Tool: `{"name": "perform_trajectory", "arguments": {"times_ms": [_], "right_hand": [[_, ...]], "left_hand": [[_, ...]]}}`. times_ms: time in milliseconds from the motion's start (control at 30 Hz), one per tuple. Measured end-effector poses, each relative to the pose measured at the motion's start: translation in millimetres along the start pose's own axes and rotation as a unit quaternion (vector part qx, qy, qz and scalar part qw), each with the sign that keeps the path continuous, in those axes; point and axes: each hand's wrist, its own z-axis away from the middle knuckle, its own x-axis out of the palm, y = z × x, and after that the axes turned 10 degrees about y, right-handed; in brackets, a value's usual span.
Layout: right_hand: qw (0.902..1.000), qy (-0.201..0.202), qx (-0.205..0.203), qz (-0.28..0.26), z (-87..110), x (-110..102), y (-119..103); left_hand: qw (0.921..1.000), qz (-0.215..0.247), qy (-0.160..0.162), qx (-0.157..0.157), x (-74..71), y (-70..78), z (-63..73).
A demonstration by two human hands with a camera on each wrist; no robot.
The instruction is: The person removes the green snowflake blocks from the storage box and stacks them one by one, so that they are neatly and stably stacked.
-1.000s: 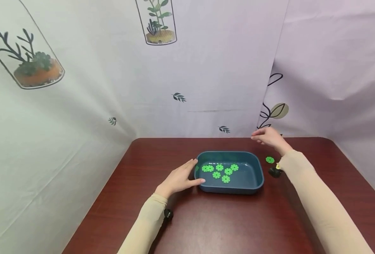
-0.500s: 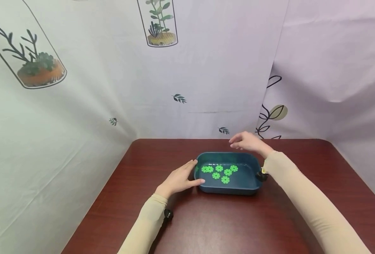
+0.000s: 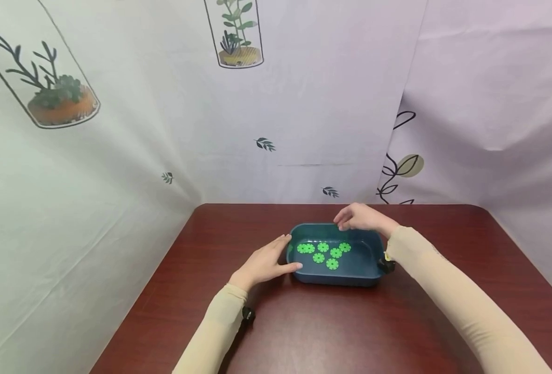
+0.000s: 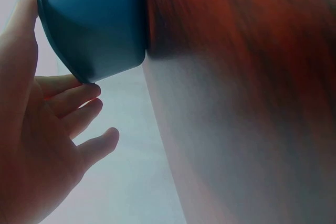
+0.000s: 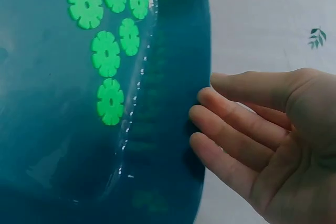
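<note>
Green notched discs (image 3: pixel 332 266) are lying flat in the blue tray (image 3: pixel 362 262), seven of them showing in the head view, gathered in its left half and middle. Your right hand (image 3: pixel 362 217) is hanging at the tray's far rim, its fingers loosely bent and grasping nothing that shows; whether the tips are touching the wall, you cannot tell. Your left hand (image 3: pixel 263 264) is resting against the tray's left end with its fingers mostly straight, released rather than clenched — the thumb is reaching over the rim at the near left corner. Near that thumb, the two leftmost discs are lying together, touching or overlapping. Past your hands, a small black device (image 3: pixel 387 265) is sitting at each wrist, and cream sleeves (image 3: pixel 448 283) are covering your arms. Beneath, the reddish-brown bench (image 3: pixel 346 322) is carrying the tray toward its far side. Beyond it, a pale backdrop (image 3: pixel 327 104) is rising behind and along both sides — it is showing jarred plants (image 3: pixel 239 57), dark leaf sprigs (image 3: pixel 265 144) and a vine (image 3: pixel 410 165) in print.
</note>
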Motion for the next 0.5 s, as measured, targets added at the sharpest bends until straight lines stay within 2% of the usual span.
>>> {"name": "perform_trajectory", "arguments": {"times_ms": [233,500], "right_hand": [[0.9978,-0.059,-0.006,0.029,-3.4,4.4,1.5],[0.9949,-0.086,-0.002,0.053,-5.4,14.6,5.7]], "left_hand": [[1.0,-0.001,0.003,0.001,-1.5,-1.7,-1.1],[1.0,0.002,-0.005,0.0,-1.1,0.0,0.6]]}}
